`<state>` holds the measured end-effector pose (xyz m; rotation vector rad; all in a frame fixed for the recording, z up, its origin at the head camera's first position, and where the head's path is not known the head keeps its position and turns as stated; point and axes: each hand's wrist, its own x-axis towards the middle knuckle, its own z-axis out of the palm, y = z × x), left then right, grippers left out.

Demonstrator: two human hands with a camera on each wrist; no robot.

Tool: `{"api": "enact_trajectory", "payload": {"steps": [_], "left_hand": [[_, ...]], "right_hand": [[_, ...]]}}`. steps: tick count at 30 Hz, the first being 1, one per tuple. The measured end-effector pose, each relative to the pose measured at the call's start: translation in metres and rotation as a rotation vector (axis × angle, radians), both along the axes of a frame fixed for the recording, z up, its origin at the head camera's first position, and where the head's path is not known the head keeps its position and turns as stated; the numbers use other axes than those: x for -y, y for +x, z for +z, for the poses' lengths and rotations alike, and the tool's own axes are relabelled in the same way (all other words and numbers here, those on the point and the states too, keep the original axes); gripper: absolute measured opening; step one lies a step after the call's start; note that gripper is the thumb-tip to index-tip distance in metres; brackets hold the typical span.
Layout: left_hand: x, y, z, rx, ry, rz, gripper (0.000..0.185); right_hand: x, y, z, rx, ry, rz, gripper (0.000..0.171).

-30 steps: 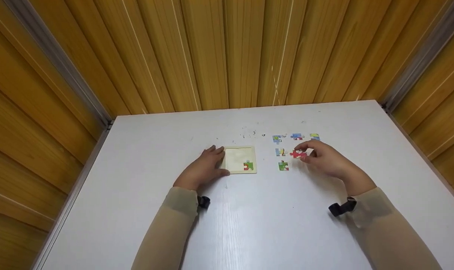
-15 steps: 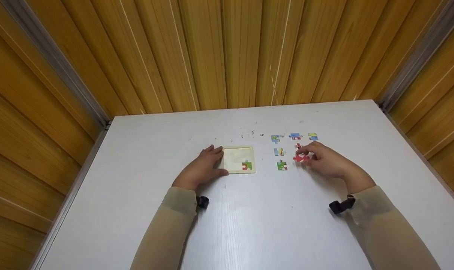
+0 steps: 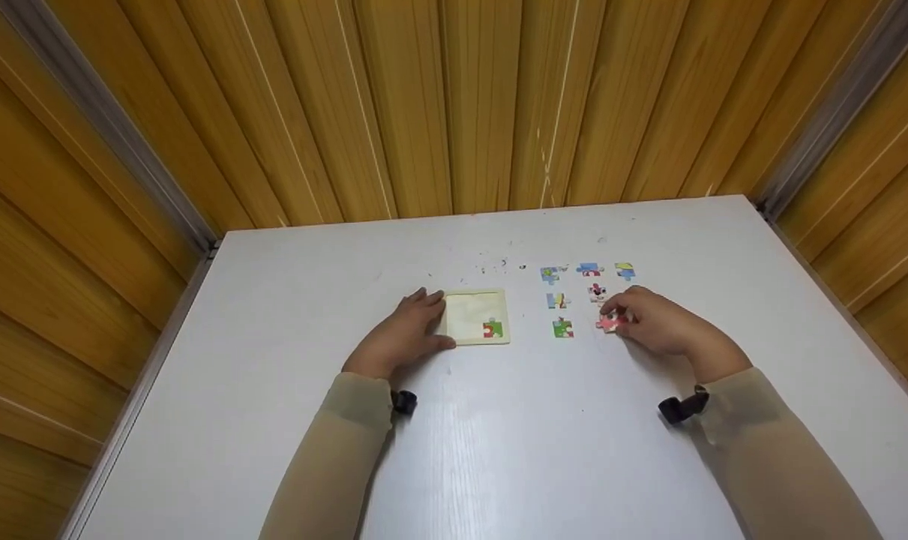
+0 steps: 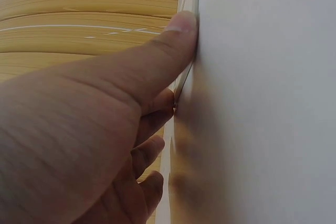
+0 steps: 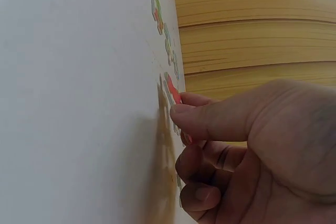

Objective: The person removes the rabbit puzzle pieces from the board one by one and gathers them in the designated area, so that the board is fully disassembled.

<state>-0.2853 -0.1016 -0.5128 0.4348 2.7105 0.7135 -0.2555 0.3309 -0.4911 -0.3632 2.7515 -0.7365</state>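
My left hand [image 3: 403,334] holds the left side of a square wooden puzzle tray [image 3: 507,315], thumb at its near corner and fingers along the far left. In the left wrist view the thumb [image 4: 181,30] presses against the tray's edge. One green and red puzzle piece [image 3: 496,330] sits in the tray's near right corner. Between thumb and fingertips, my right hand [image 3: 660,322] pinches a red puzzle piece [image 3: 607,323]. That red edge [image 5: 173,88] shows just off the tabletop in the right wrist view; the fingers hide part of it.
Several loose pieces lie in rows right of the tray: a blue piece [image 3: 590,269], a yellow and blue piece [image 3: 624,271], a face piece [image 3: 597,292] and a green piece [image 3: 563,328] among them. Wood-look panels [image 3: 454,112] stand behind the white table [image 3: 498,450].
My right hand has drawn the red piece toward me and slightly right, uncovering the face piece behind it. The left hand stays at the tray.
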Motion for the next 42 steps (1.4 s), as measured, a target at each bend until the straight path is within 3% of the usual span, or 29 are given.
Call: {"api": "enact_trajectory", "payload": {"steps": [13,23,31,42], "left_hand": [[0.002,0.001,0.001,0.002,-0.005,-0.005,0.089],[0.008,0.003,0.001,0.004,0.003,0.006,0.088],[0.007,0.002,-0.002,0.006,0.018,0.000,0.088],[0.003,0.000,-0.005,-0.010,0.009,-0.005,0.089]], "right_hand": [[0.006,-0.002,-0.001,0.009,0.024,0.002,0.029],[0.013,-0.003,0.002,0.028,0.023,-0.022,0.039],[0.030,0.001,0.003,0.038,-0.117,-0.051,0.046],[0.081,0.001,0.018,0.054,-0.247,0.024,0.049]]}}
